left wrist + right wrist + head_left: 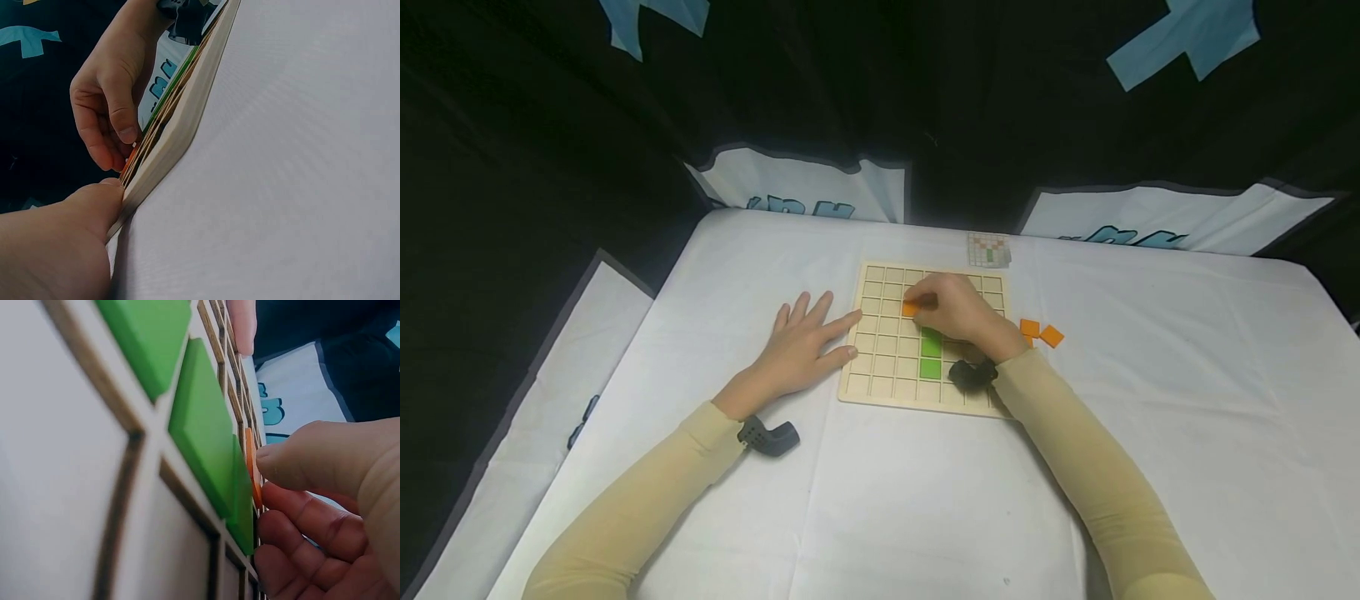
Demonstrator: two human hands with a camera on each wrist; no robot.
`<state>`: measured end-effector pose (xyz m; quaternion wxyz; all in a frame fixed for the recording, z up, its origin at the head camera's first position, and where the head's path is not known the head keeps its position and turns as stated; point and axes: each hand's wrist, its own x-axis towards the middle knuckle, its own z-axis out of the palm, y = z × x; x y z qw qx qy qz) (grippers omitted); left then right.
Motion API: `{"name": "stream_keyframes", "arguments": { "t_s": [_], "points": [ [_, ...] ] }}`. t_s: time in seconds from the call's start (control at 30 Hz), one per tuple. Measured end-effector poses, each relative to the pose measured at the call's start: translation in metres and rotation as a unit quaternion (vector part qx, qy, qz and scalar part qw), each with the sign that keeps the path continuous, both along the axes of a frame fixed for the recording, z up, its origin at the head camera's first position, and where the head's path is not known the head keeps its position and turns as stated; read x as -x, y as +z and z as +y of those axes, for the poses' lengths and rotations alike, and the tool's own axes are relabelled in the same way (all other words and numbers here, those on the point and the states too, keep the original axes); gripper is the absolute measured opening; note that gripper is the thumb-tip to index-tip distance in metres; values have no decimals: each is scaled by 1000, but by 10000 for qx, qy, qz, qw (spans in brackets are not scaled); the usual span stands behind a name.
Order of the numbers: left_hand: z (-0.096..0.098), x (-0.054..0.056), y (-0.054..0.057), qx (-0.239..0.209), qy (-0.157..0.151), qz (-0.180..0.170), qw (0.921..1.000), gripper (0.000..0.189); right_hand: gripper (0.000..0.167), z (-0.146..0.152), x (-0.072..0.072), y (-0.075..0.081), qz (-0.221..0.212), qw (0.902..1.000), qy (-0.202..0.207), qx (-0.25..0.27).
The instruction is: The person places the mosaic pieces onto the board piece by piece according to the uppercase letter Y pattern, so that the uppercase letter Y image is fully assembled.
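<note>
A wooden grid board [880,387] lies on the table, with green square tiles [931,368] in one of its columns. My right hand [958,308] is over the board's upper middle, fingers curled. Its thumb and fingers pinch at an orange square tile [910,308] by a grid cell; the right wrist view shows the thumb against the orange tile [251,453], just past the green tiles [201,425]. Spread flat on the cloth, my left hand [797,350] has its thumb and index finger at the board's left edge. In the left wrist view the thumb [94,203] meets that edge.
Several loose orange tiles [1030,327] lie to the right of the board. A small card with a printed grid pattern [987,250] lies behind the board. White cloth [880,492] covers the table, and a black curtain [880,92] hangs behind it.
</note>
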<state>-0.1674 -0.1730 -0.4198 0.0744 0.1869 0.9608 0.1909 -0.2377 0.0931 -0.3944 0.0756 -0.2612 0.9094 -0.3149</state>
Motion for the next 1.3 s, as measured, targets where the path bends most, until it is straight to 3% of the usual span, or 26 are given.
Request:
{"name": "stream_keyframes", "arguments": {
  "t_s": [0.37,0.6,0.93,1.3],
  "points": [
    [1,0,0,-37,5,-15,10000,61,33,3,-1,0,31,10000,-16,80],
    [2,1,-1,-4,20,-40,10000,61,34,17,-4,9,38,9991,-270,336],
    [1,0,0,16,43,-25,10000,61,38,52,-13,21,-5,9968,-748,273],
    [1,0,1,10,44,-65,10000,61,33,99,-28,23,59,9921,-1255,-59]
  ]
}}
